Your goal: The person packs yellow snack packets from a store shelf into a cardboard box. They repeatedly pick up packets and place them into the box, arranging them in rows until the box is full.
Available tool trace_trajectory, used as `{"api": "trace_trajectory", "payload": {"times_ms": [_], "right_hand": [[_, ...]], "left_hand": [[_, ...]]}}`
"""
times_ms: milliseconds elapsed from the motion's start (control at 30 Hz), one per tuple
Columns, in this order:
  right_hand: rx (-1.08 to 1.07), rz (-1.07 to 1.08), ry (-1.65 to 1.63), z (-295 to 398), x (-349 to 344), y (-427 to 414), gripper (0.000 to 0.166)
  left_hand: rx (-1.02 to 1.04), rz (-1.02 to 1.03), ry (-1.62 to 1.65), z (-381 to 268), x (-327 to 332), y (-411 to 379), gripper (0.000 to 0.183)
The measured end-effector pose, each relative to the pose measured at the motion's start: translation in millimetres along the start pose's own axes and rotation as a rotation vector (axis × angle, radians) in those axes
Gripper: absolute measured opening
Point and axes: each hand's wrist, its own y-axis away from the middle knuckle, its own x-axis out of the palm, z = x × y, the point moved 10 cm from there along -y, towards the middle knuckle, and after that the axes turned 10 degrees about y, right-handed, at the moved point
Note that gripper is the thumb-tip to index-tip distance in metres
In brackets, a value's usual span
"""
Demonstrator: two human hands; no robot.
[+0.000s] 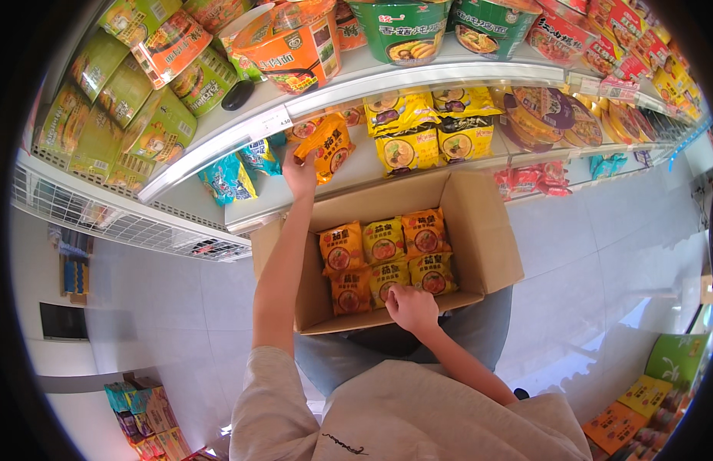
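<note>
My left hand [299, 171] pinches the end of an orange instant noodle packet [335, 151] on the lower shelf. Blue noodle packets [229, 180] lie to the left of it, and yellow ones [407, 152] are stacked to its right. An open cardboard box [484, 242] rests on my lap, with orange packets [428, 231] and yellow packets [383, 241] in rows inside. My right hand [413, 309] is at the box's near edge, its fingers curled over a yellow packet; whether they grip anything cannot be told.
Above, the upper shelf's edge [425, 75] curves across, bearing noodle tubs such as an orange one [299, 52] and a green one [403, 31]. A white wire rack [120, 213] hangs at the left. Red packets [532, 178] lie low on the right.
</note>
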Motion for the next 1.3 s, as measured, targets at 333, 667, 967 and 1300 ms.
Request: {"api": "trace_trajectory", "payload": {"times_ms": [333, 667, 967, 1300], "right_hand": [[0.101, 0.117, -0.049, -12.6, 6.3, -1.8, 0.052], [0.019, 0.324, -0.127, -15.6, 14.4, 4.4, 0.057], [0.134, 0.231, -0.167, -30.0, 21.8, -11.2, 0.065], [0.496, 0.999, -0.164, -25.8, 182.8, -65.4, 0.052]], "left_hand": [[-0.144, 0.108, 0.133, -128.1, -105.9, 137.7, 0.023], [-0.362, 0.554, 0.057, -106.3, -88.7, 285.0, 0.031], [-0.039, 0.458, -0.55, -102.1, -121.5, 304.1, 0.032], [0.041, 0.365, -0.541, -113.8, -118.4, 298.7, 0.007]]}}
